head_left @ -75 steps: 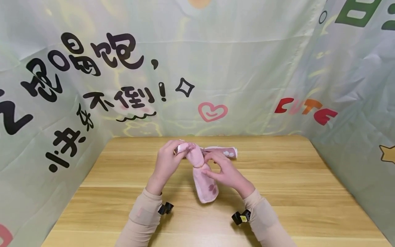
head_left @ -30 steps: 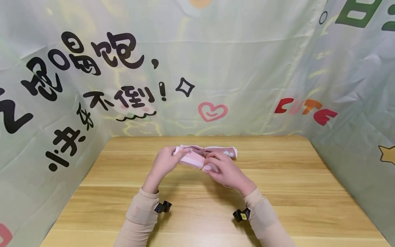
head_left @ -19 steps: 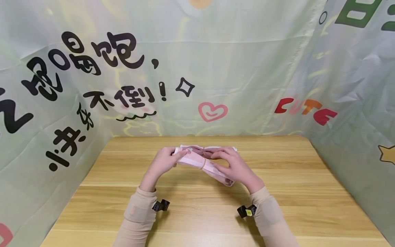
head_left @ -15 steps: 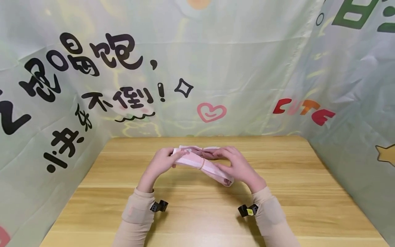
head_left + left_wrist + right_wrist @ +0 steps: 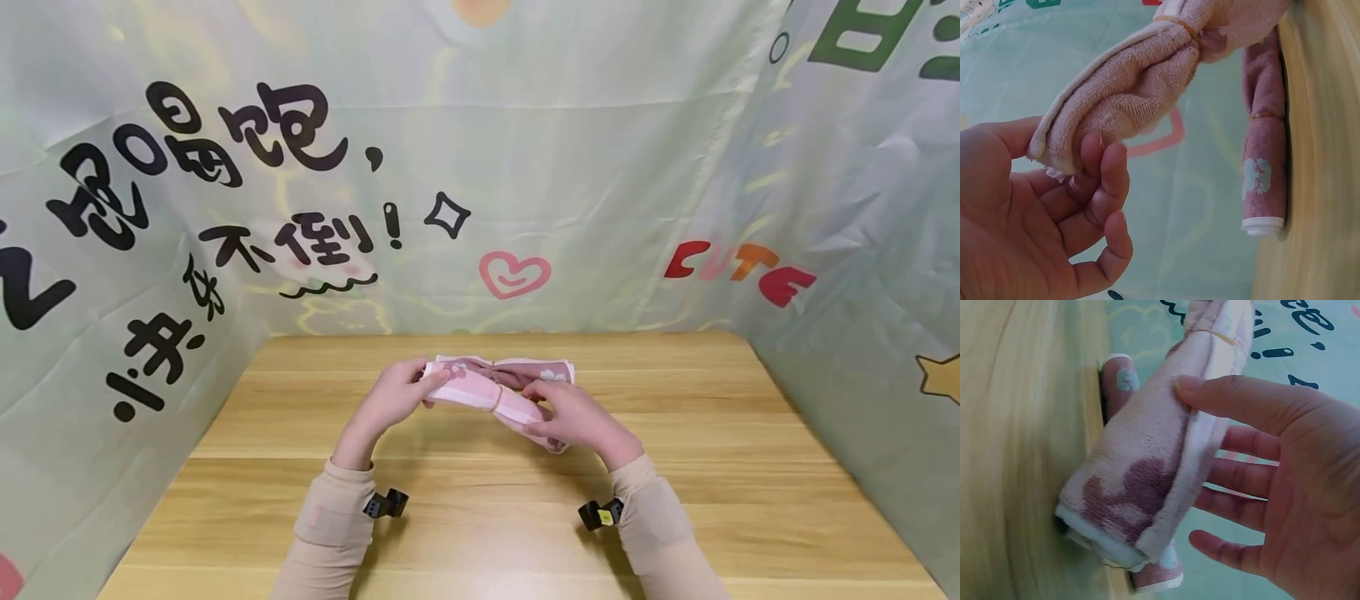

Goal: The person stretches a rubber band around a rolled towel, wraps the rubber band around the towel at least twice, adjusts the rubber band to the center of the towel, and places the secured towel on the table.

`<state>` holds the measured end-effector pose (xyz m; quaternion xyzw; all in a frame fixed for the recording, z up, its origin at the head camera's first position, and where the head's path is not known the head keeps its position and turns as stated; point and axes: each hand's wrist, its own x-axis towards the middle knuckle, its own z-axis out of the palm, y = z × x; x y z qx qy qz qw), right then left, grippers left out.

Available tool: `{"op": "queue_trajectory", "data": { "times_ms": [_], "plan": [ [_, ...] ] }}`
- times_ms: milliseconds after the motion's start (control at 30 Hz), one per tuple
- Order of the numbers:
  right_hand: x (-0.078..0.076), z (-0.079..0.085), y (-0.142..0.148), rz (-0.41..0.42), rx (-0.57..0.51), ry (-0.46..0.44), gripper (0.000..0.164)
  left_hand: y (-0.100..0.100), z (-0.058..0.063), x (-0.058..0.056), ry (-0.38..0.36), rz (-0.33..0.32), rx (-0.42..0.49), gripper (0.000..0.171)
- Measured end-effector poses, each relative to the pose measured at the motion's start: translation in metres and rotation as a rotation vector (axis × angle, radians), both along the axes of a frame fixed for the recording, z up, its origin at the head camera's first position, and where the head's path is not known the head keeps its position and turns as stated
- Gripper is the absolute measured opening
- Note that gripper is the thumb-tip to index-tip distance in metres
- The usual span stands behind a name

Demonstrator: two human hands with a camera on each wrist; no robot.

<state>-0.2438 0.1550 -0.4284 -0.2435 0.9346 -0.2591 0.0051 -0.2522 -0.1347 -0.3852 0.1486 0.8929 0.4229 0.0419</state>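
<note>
A light pink rolled towel (image 5: 465, 388) hangs above the table, with a thin tan elastic band (image 5: 496, 398) cinching its middle. My left hand (image 5: 393, 395) pinches its left end between thumb and fingers. Toward the other end, my right hand (image 5: 576, 417) holds the roll; in the right wrist view its thumb lies on the near side and the fingers are behind. Dark paw-like patches mark that end of the towel (image 5: 1141, 481). Behind it, a darker mauve rolled towel (image 5: 534, 369) lies on the table, banded in the middle too, with a pale motif and white edge.
The wooden table (image 5: 480, 533) extends around the towels. A printed fabric curtain (image 5: 600, 183) encloses its back and sides. Small black cameras (image 5: 386, 503) sit on both wrists.
The light pink towel's right end has risen from hanging low to a slanted position. My right hand has shifted from the band toward that end and now grips there; the left keeps its end.
</note>
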Motion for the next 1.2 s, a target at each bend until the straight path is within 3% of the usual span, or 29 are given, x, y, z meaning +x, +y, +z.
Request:
{"op": "queue_trajectory", "data": {
  "times_ms": [200,367,467,700,767,867,1200],
  "plan": [
    [0.001,-0.008,0.001,-0.027,0.009,0.119,0.028,-0.002,-0.005,-0.001,0.02,-0.054,-0.006,0.024],
    [0.005,-0.014,0.001,-0.076,0.067,0.308,0.031,-0.004,-0.01,0.001,0.119,-0.073,-0.1,0.02],
    [0.009,-0.013,0.002,-0.109,0.096,0.393,0.035,-0.004,-0.014,0.003,0.226,-0.067,-0.186,0.025],
    [0.011,-0.008,0.007,-0.153,0.08,0.493,0.035,-0.006,-0.032,0.004,0.585,-0.042,-0.4,0.039],
    [0.008,-0.009,0.007,-0.156,0.082,0.504,0.034,-0.006,-0.036,0.003,0.636,-0.027,-0.456,0.039],
    [0.004,-0.012,0.006,-0.158,0.092,0.504,0.032,-0.006,-0.04,0.001,0.642,-0.024,-0.517,0.038],
    [-0.011,-0.021,-0.008,-0.154,0.117,0.413,0.031,-0.007,-0.055,-0.018,0.52,0.028,-0.564,0.031]
  ]
}}
